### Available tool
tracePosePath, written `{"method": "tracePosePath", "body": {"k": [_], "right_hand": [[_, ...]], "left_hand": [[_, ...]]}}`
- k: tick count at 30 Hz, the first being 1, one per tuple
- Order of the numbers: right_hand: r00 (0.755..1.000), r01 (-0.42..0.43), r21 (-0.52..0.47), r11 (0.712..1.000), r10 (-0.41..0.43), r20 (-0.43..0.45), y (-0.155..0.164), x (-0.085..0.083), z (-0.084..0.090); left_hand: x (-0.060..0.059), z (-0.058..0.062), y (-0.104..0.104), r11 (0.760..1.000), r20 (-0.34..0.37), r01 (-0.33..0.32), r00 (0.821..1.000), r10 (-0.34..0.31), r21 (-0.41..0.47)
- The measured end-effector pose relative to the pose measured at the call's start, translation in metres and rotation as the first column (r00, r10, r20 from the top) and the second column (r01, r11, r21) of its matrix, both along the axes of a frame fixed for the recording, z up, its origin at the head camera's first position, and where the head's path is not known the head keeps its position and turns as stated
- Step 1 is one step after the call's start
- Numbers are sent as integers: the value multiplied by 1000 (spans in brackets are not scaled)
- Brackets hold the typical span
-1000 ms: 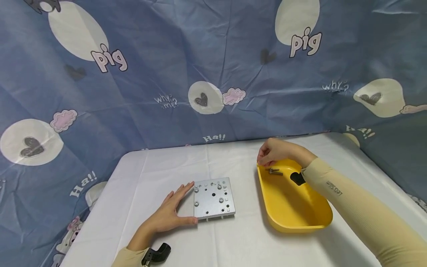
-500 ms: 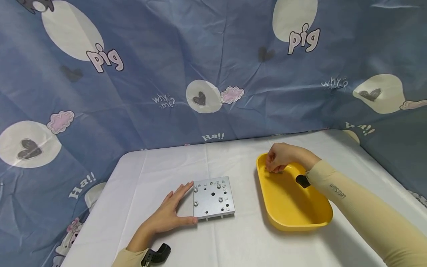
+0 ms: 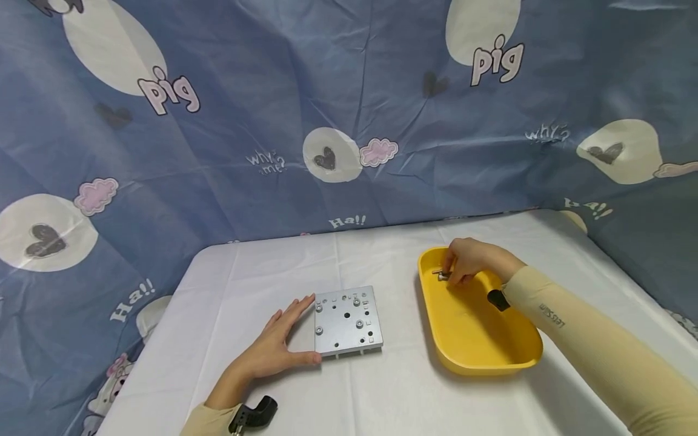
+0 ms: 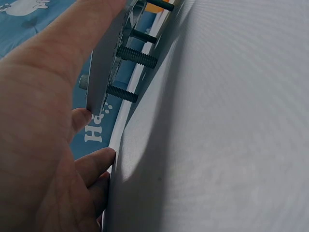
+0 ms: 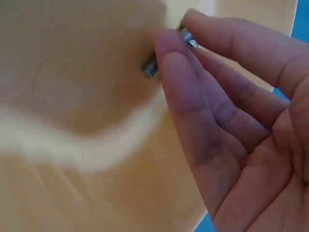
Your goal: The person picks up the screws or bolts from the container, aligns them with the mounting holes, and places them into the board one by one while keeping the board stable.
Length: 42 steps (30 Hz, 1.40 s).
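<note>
A square grey metal plate [image 3: 346, 321] with holes and several bolts lies on the white tablecloth. My left hand [image 3: 294, 333] rests flat beside it, fingers straight along its left edge and thumb at its front corner. In the left wrist view the plate's edge [image 4: 104, 72] stands just off the cloth, with bolt threads [image 4: 137, 55] poking out underneath. My right hand [image 3: 451, 272] is inside the yellow tray [image 3: 482, 363] at its far end, pinching a small silver bolt [image 3: 439, 274]. In the right wrist view my right hand [image 5: 181, 34] holds the bolt [image 5: 149, 69] between thumb and fingers.
The white-covered table [image 3: 382, 393] is backed by a blue patterned curtain [image 3: 349, 109] that also hangs round both sides. The tray's inside [image 5: 72, 121] is blurred in the right wrist view. Black camera mounts sit on both wrists.
My right hand has dropped from the tray's far rim into the tray and closed its fingers on a bolt. The left hand and the plate have not moved.
</note>
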State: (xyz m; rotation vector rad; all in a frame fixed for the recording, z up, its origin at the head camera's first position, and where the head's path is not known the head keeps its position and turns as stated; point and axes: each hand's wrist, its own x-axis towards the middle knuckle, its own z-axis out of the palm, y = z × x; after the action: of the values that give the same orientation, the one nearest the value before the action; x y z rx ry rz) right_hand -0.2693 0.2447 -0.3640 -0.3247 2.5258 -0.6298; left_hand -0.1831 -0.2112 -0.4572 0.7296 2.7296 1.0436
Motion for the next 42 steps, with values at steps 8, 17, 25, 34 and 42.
{"method": "tracePosePath", "body": {"k": [8, 17, 25, 34, 42], "right_hand": [[1000, 14, 21, 1000, -14, -24, -6, -4, -2], [999, 8, 62, 998, -5, -41, -3, -7, 3], [999, 10, 113, 994, -5, -43, 7, -4, 2], [999, 19, 92, 996, -15, -43, 6, -3, -1], [999, 36, 73, 997, -35, -17, 4, -4, 0]], "left_hand": [[-1, -1, -3, 1000, -7, -4, 1000, 4, -14], [-3, 0, -3, 1000, -3, 4, 1000, -4, -3], [-2, -2, 0, 1000, 0, 9, 1000, -9, 8], [0, -1, 0, 1000, -5, 5, 1000, -5, 11], [-1, -1, 0, 1000, -8, 5, 1000, -5, -2]]}}
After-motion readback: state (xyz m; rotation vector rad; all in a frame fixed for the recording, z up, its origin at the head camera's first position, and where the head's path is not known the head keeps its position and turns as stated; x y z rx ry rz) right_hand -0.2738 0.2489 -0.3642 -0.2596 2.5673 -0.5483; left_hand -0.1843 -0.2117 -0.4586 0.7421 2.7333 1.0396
